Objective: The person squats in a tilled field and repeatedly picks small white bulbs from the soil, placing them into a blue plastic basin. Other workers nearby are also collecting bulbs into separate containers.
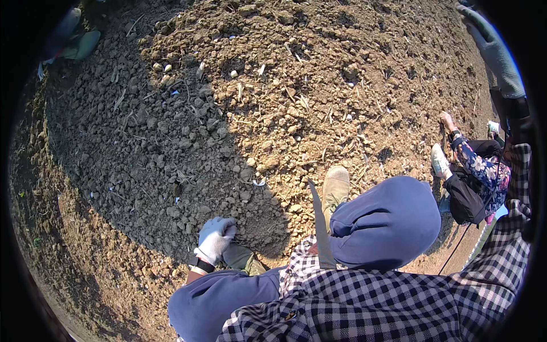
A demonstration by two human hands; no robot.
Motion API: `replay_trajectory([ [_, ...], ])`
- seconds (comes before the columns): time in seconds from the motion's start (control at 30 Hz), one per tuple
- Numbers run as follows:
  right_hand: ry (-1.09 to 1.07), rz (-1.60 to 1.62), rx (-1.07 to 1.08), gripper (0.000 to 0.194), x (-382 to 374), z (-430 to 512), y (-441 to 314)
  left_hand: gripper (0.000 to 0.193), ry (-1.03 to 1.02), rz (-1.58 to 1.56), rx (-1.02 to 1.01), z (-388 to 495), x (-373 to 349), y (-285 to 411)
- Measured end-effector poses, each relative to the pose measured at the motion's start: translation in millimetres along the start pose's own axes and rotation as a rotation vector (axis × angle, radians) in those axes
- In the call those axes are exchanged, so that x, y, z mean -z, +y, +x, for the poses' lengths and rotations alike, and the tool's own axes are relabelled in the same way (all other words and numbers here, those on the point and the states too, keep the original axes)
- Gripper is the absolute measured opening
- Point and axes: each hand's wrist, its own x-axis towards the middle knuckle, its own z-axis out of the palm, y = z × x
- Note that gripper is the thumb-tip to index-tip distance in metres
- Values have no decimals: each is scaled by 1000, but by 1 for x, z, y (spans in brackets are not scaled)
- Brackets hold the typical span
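My left hand, in a white and blue-grey work glove, is low over the shaded soil beside my left shoe. Its fingers are curled, and whether they hold anything is hidden. A dark band circles that wrist. At the upper right rim my right hand, also gloved, is raised with its fingers stretched out; the rim cuts off part of it. Before me lies cloddy brown soil. Small pale bulbs or cloves rest on it, among them one piece and another. A curved white scrap lies nearer.
My right shoe stands on the sunlit soil, a dark strap hanging beside it. To the right a person in a floral sleeve crouches, a bare hand at the ground. Part of a shoe shows at the upper left.
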Motion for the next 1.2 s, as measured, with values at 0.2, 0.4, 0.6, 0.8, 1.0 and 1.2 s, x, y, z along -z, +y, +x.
replay_trajectory([
  [0.2, -249, 457, 48, 27, -222, -73, -145, 33, 294, -631, 500, -39, 32, -30],
  [0.4, -308, 574, -56, 29, -322, -84, -228, 38, -2, -980, 844, -93, 67, 25],
  [0.6, -250, 708, 33, 33, -326, -111, -262, 39, -181, -1137, 975, -90, 48, 123],
  [0.8, -150, 811, -62, 42, -332, -115, -248, 41, -234, -1188, 1070, -81, 42, 185],
  [1.0, -372, 895, 171, 42, -327, -138, -260, 44, -192, -1169, 1110, -66, 71, 224],
  [1.2, -464, 1114, 421, 38, -319, -157, -251, 47, -160, -1163, 1039, -64, 119, 217],
])
